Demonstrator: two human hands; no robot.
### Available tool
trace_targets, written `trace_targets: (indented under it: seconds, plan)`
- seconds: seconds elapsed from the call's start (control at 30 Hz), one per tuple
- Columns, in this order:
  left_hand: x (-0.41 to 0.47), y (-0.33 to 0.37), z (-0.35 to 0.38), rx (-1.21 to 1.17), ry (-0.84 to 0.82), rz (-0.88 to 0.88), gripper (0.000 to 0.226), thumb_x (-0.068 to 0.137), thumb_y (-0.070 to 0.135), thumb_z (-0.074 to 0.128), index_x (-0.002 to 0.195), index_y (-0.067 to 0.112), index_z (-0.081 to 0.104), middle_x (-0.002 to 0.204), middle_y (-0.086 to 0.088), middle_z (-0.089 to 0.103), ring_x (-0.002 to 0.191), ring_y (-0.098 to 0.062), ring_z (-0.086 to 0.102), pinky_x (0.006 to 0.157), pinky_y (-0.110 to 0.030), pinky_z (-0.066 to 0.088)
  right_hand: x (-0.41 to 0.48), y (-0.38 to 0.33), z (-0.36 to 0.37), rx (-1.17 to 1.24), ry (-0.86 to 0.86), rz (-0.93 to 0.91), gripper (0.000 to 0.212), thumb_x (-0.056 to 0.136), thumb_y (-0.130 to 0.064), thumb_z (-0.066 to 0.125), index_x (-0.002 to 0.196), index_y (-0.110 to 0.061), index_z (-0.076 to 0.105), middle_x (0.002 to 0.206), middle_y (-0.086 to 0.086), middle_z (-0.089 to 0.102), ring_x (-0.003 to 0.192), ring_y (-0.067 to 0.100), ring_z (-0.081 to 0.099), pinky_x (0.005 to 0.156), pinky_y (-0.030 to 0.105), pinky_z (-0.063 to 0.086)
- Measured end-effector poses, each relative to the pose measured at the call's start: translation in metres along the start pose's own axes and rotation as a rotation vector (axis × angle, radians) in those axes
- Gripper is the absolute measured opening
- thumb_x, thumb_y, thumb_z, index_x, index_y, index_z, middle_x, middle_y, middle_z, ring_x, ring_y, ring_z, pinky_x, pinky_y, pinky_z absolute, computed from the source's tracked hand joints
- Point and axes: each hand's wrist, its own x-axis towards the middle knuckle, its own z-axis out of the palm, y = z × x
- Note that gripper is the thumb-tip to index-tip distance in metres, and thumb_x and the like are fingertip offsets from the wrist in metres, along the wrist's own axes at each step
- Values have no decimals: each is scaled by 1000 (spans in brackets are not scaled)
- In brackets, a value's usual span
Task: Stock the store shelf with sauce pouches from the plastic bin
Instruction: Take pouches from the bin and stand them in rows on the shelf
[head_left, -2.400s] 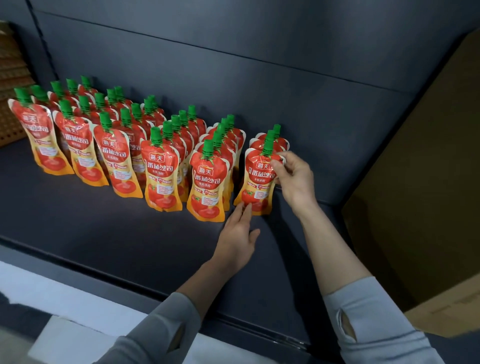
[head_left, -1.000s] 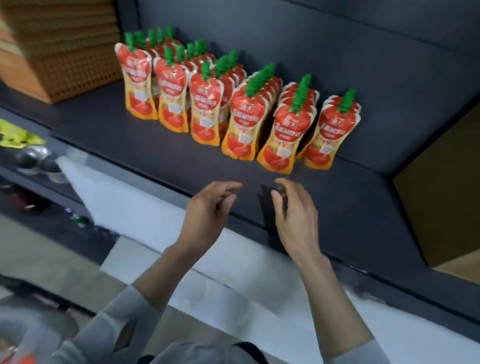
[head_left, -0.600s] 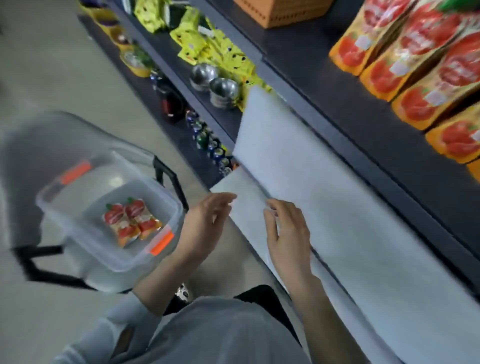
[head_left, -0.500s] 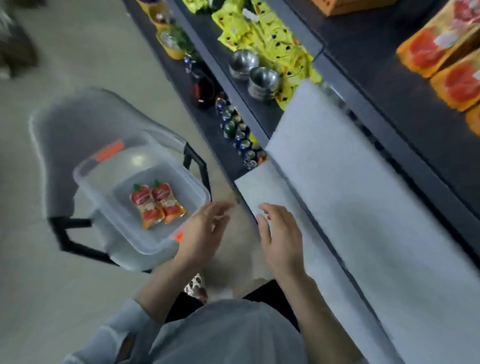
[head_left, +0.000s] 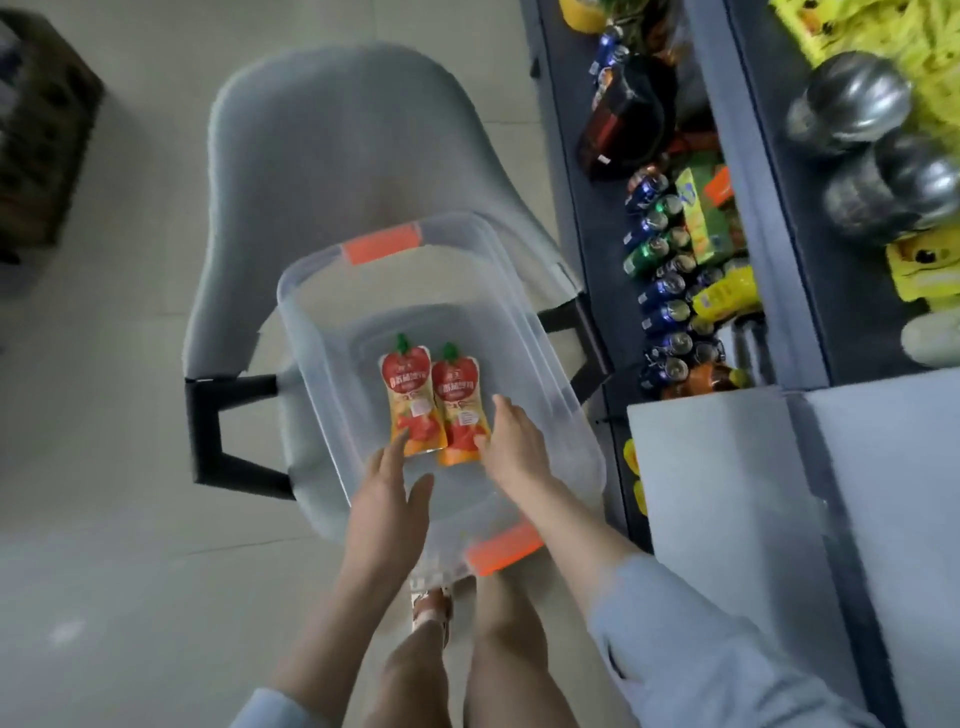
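Observation:
A clear plastic bin (head_left: 311, 332) with orange handles sits on a grey chair. Two red and orange sauce pouches with green caps lie side by side on its floor: a left pouch (head_left: 409, 389) and a right pouch (head_left: 458, 400). My left hand (head_left: 387, 493) reaches into the bin with straight fingers, its fingertips at the bottom edge of the left pouch. My right hand (head_left: 511, 441) is inside the bin just right of the right pouch, fingers extended, thumb at the pouch's lower edge. Neither hand grips a pouch.
The grey chair (head_left: 332, 145) with black legs stands on a pale tiled floor. To the right run dark store shelves with drink cans (head_left: 660, 270), metal pots (head_left: 852, 104) and yellow packets (head_left: 727, 301). A white shelf board (head_left: 727, 493) juts out at lower right.
My view swung from the stocked shelf down to the bin on the chair. Both hands left the shelf edge and moved down into the bin beside the two pouches.

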Motion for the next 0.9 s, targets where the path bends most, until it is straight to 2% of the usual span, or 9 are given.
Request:
trace_targets:
  seconds: [0.1, 0.2, 0.3, 0.37, 0.47, 0.57, 0.7, 0.8, 0.9]
  plan:
    - [45, -14, 16, 12, 14, -27, 56, 96, 20, 55, 147, 19, 34, 141, 0, 46, 118, -20, 53, 87, -23, 38, 64, -5, 37, 37, 25, 71, 39, 97, -29, 52, 132, -15, 44, 127, 13, 60, 116, 35, 59, 96, 46, 49]
    - [83, -25, 34, 22, 24, -64, 51, 95, 17, 54, 144, 17, 37, 138, -6, 46, 121, -25, 51, 87, -23, 33, 97, 0, 69, 53, 74, 117, 52, 86, -44, 65, 127, -21, 43, 121, 10, 59, 112, 33, 60, 90, 50, 53]
    - [116, -31, 51, -19, 55, -173, 47, 93, 15, 50, 138, 20, 41, 134, -7, 47, 118, -29, 51, 86, -30, 39, 106, 5, 81, 29, 77, 142, 62, 82, -37, 72, 132, -22, 38, 127, 8, 56, 117, 31, 56, 92, 48, 51]
    - [134, -34, 61, -28, 59, -288, 47, 92, 24, 49, 138, 22, 39, 135, -8, 46, 116, -32, 53, 89, -38, 46, 108, 10, 82, 44, 47, 201, 56, 81, -34, 74, 124, -21, 41, 121, 7, 61, 110, 31, 61, 84, 43, 53]
    - [153, -43, 74, -13, 69, -390, 56, 91, 33, 54, 141, 17, 34, 134, -15, 44, 115, -39, 51, 96, -48, 45, 111, 19, 83, -6, -19, 233, 42, 85, -32, 71, 117, -18, 50, 120, 8, 62, 108, 33, 63, 82, 40, 52]
    - [168, -53, 85, 111, 116, -445, 67, 87, 43, 57, 141, 12, 32, 130, -20, 45, 116, -42, 45, 98, -49, 41, 112, 26, 82, -19, -55, 243, 34, 89, -31, 68, 116, -18, 51, 120, 9, 61, 109, 34, 61, 77, 36, 48]
    - [185, -58, 94, 221, 144, -497, 71, 77, 46, 70, 131, 12, 37, 120, -18, 50, 108, -41, 52, 86, -47, 47, 119, 31, 73, 58, -131, 285, 33, 87, -20, 68, 114, -18, 48, 116, 8, 65, 107, 32, 63, 72, 32, 45]
    - [188, -55, 95, 195, 128, -474, 59, 81, 44, 68, 123, 12, 40, 118, -14, 50, 102, -39, 57, 73, -41, 44, 120, 32, 66, 128, -179, 276, 38, 83, -19, 69, 116, -21, 50, 116, 5, 65, 106, 30, 63, 80, 35, 53]
    - [184, -48, 89, 203, 89, -479, 51, 86, 40, 64, 120, 11, 40, 118, -14, 51, 101, -39, 58, 69, -38, 39, 114, 33, 55, 173, -202, 248, 40, 81, -18, 73, 116, -21, 54, 115, 2, 67, 106, 27, 64, 85, 36, 54]
